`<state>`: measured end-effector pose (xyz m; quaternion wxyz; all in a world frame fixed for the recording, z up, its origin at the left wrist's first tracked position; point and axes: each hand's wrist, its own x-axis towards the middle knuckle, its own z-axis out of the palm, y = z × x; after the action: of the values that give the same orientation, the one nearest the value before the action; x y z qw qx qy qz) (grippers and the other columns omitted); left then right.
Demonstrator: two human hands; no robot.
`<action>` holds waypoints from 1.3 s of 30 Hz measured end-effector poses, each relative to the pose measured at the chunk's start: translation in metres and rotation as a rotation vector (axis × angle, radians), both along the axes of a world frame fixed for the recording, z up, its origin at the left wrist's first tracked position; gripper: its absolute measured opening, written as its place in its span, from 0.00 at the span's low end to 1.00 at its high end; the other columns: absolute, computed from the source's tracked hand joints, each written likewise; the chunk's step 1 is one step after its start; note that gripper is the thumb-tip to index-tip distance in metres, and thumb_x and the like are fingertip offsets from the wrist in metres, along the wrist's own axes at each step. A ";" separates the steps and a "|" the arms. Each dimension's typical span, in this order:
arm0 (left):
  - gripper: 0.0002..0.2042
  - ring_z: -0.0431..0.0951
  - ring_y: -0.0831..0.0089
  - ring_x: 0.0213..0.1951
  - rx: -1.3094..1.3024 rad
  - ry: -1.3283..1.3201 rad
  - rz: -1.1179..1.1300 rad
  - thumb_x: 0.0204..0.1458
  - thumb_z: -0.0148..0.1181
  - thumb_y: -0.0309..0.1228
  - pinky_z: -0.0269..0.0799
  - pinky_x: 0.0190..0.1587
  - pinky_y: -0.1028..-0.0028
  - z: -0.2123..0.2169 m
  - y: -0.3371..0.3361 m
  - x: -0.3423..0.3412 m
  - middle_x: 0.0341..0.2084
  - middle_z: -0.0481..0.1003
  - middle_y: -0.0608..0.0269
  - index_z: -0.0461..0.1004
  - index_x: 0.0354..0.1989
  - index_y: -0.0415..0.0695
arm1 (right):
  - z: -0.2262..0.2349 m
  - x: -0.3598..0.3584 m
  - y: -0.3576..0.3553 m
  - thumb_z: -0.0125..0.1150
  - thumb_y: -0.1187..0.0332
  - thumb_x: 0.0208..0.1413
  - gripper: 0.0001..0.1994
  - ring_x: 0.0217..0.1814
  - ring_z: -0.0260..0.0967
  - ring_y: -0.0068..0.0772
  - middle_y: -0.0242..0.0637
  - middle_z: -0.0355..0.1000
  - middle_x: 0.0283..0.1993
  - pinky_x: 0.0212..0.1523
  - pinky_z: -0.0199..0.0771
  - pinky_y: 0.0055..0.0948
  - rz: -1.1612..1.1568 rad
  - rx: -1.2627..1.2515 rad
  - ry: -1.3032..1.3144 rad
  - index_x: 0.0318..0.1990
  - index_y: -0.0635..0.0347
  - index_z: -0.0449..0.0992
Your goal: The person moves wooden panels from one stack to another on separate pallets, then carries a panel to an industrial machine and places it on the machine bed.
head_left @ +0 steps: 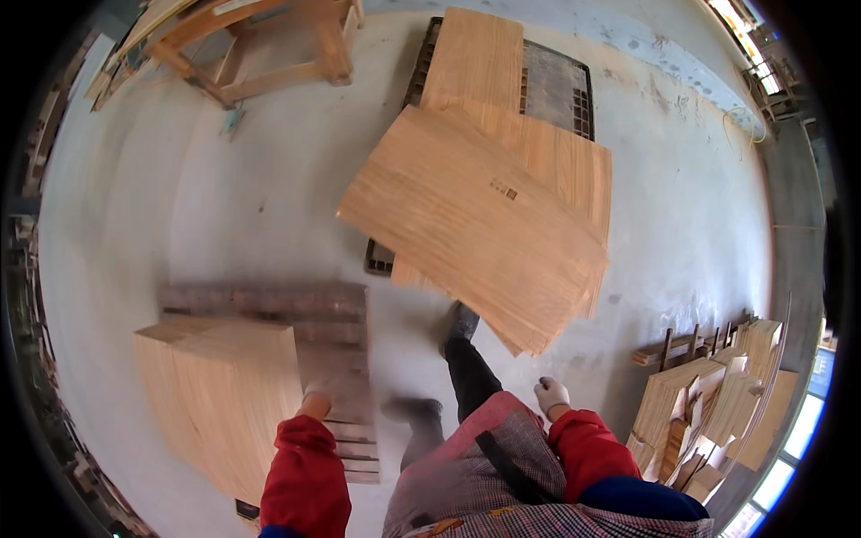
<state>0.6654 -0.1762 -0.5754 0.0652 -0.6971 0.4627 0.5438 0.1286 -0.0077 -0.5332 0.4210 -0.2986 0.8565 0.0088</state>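
My left hand (316, 400), in a pale glove, hangs beside a tall stack of wooden boards (211, 377) at the lower left. It is smeared and partly hidden by the red sleeve, so I cannot tell what its fingers do. My right hand (551, 395), in a white glove, is held by my hip with the fingers curled in and nothing visible in them. In front of me lies a large pile of wooden boards (466, 215), its top panel turned askew over those below, with a small dark mark on its face.
A black pallet (558, 82) lies under the far pile. A slatted wooden pallet (332, 314) supports the left stack. A wooden workbench (287, 81) stands far left. Offcut boards (691, 403) lean at the right wall. My boots (461, 325) are mid-stride on the grey floor.
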 end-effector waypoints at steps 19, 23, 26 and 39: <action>0.33 0.70 0.58 0.48 -0.370 -0.402 -0.084 0.43 0.59 0.50 0.64 0.49 0.67 -0.003 -0.424 -0.288 0.46 0.70 0.48 0.63 0.51 0.37 | -0.064 -0.121 -0.143 0.51 0.63 0.56 0.17 0.39 0.61 0.25 0.35 0.64 0.37 0.41 0.63 0.25 -0.907 -0.434 0.115 0.47 0.65 0.63; 0.30 0.72 0.59 0.45 -0.427 -0.289 -0.213 0.43 0.60 0.49 0.65 0.47 0.67 0.000 -0.427 -0.295 0.42 0.72 0.49 0.66 0.47 0.35 | -0.067 -0.111 -0.134 0.47 0.59 0.58 0.20 0.41 0.59 0.22 0.29 0.64 0.41 0.45 0.59 0.22 -1.103 -0.511 -0.036 0.53 0.64 0.61; 0.29 0.71 0.56 0.45 -0.401 -0.302 -0.296 0.44 0.59 0.47 0.65 0.47 0.66 0.003 -0.426 -0.290 0.42 0.71 0.47 0.66 0.47 0.35 | -0.071 -0.105 -0.141 0.47 0.57 0.59 0.22 0.43 0.58 0.21 0.29 0.64 0.43 0.47 0.58 0.21 -1.178 -0.528 -0.148 0.55 0.62 0.60; 0.29 0.68 0.48 0.47 -0.342 -0.399 -0.471 0.44 0.57 0.48 0.64 0.48 0.62 0.027 -0.382 -0.268 0.43 0.69 0.40 0.65 0.46 0.36 | -0.081 -0.125 -0.119 0.47 0.55 0.58 0.25 0.51 0.56 0.21 0.29 0.61 0.52 0.54 0.53 0.21 -1.095 -0.485 -0.108 0.58 0.61 0.59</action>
<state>0.3976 -0.5578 -0.5486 0.1603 -0.6647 0.6733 0.2813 0.0039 -0.1265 -0.6145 0.3271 0.0984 0.8407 -0.4203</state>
